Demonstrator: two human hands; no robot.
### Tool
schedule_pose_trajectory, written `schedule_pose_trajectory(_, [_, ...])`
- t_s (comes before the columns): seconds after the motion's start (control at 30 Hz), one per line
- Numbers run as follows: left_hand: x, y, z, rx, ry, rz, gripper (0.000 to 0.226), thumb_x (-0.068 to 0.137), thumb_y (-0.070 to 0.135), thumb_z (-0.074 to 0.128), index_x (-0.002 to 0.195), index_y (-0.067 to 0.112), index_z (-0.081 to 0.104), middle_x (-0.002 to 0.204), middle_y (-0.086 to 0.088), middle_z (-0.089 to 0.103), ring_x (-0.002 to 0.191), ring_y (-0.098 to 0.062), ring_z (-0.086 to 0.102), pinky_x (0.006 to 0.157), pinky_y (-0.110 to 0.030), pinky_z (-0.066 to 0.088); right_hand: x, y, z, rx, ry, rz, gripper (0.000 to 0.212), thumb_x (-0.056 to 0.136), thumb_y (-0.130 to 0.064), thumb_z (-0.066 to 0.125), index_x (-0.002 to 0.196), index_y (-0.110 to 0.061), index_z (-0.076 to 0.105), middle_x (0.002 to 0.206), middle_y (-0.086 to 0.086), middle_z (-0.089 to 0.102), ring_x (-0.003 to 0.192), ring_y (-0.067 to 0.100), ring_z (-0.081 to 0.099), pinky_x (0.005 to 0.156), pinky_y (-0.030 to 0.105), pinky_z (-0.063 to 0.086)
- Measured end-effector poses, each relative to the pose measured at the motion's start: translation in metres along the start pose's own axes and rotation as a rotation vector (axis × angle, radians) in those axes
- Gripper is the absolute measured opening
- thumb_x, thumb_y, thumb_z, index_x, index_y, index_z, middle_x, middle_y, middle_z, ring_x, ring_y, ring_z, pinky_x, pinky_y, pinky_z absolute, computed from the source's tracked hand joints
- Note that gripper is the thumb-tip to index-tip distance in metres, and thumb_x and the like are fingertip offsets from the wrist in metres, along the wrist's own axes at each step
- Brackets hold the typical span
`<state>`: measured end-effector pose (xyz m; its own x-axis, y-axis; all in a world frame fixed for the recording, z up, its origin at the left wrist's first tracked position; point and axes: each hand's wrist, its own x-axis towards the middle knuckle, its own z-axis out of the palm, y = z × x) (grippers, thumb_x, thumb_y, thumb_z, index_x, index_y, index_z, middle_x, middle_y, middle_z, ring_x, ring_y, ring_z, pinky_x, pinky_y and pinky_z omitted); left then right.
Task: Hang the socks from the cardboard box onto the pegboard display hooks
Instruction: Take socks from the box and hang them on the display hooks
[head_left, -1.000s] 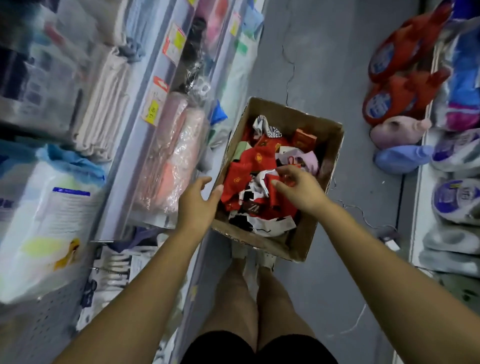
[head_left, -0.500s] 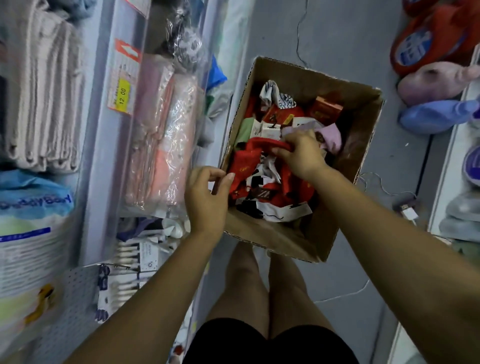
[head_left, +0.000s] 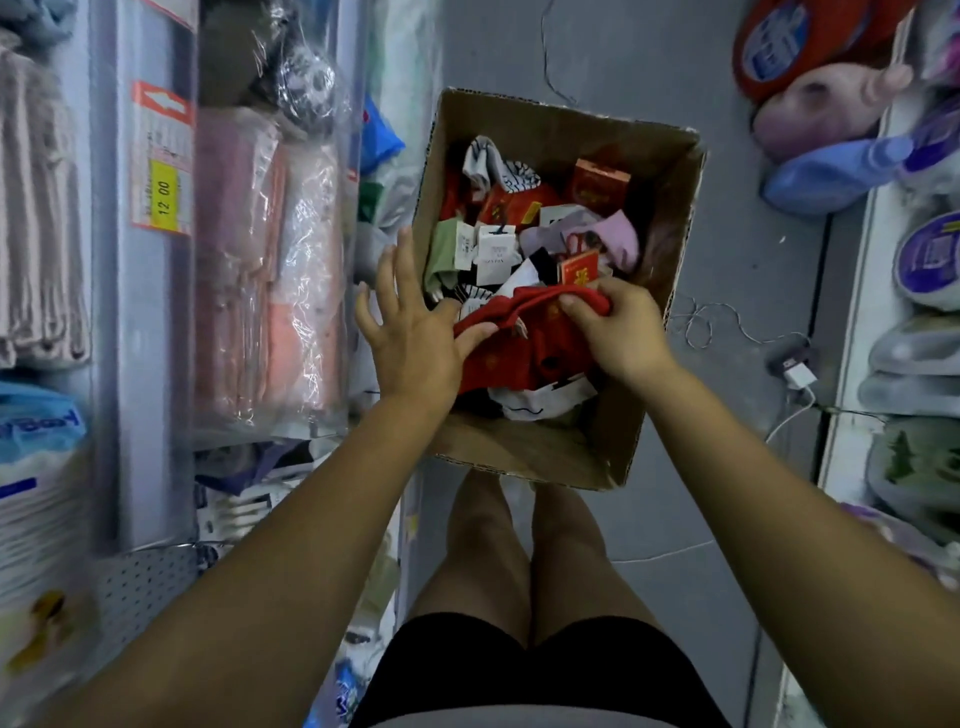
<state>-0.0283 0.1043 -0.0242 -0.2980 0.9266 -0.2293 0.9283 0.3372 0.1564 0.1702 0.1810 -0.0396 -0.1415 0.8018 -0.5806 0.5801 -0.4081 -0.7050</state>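
Right hand (head_left: 615, 330) pinches a red sock (head_left: 524, 309) by its bunched right end, thumb and fingertips clamped on the fabric. The sock is stretched leftward above the pile in the near half of the cardboard box (head_left: 670, 249).

Left hand (head_left: 415, 335): fingers straight and spread, holding nothing. It sits over the box's left rim, and only the thumb touches the sock's left end.

Delta vs 0.5 s ago:
- The left hand was curled against the outside of the left rim, nearer the person. It's now farther in and splayed, with thumb contact on the sock.
- The right hand had the same sock gripped low against the pile. The sock is now pulled up into a ridge between the two hands.
- A red card label just far of the right fingers is now exposed.
- The rest of the socks (head_left: 493, 244) look undisturbed: white-tagged, green, pink and striped pairs in the far half.

The box stands on the grey floor (head_left: 727, 260) just far of the person's legs (head_left: 519, 545).

The pegboard (head_left: 140, 577) is at near left, below the shelf. Its hooks are too blurred to make out.

Left shelf has a price tag (head_left: 163, 192) reading 12.00, with plastic-wrapped pink packs (head_left: 260, 270) beside it. A blue bottle (head_left: 831, 171) lies far right, and a charger (head_left: 797, 371) sits on the floor right of the box.
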Motion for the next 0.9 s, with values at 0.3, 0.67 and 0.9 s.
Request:
schedule_pose_trajectory(0.3, [0.021, 0.01, -0.008, -0.425, -0.117, 0.155, 0.055, 0.086, 0.048, 0.073, 0.131, 0.019, 0.062, 0.135, -0.005, 0.063, 0.13, -0.022, 0.053, 0.119, -0.04, 0.031, 0.003, -0.031, -0.004, 0.455, -0.245, 0.005, 0.03, 0.094, -0.018, 0.069, 0.12, -0.005, 0.062, 0.105, 0.013, 0.076, 0.095, 0.024, 0.075, 0.083, 0.035, 0.062])
schedule_pose_trajectory(0.67, [0.052, -0.019, -0.046, -0.837, 0.067, -0.334, 0.026, 0.093, 0.026, 0.07, 0.08, 0.02, 0.05, 0.07, 0.007, 0.053, 0.061, -0.004, 0.049, 0.054, -0.013, 0.039, -0.018, 0.004, 0.039, 0.153, -0.217, 0.009, 0.027, 0.092, -0.028, 0.071, 0.114, -0.013, 0.069, 0.107, -0.004, 0.069, 0.102, 0.011, 0.064, 0.093, 0.029, 0.054])
schedule_pose_trajectory(0.9, [0.05, -0.028, -0.047, -1.005, 0.042, -0.398, 0.026, 0.094, 0.025, 0.071, 0.077, 0.024, 0.051, 0.071, 0.0, 0.067, 0.056, -0.001, 0.061, 0.055, -0.018, 0.046, -0.001, 0.027, 0.094, -0.513, -0.222, -0.107, 0.061, 0.085, -0.038, 0.076, 0.139, -0.023, 0.053, 0.138, 0.001, 0.053, 0.127, 0.025, 0.037, 0.099, 0.038, 0.03])
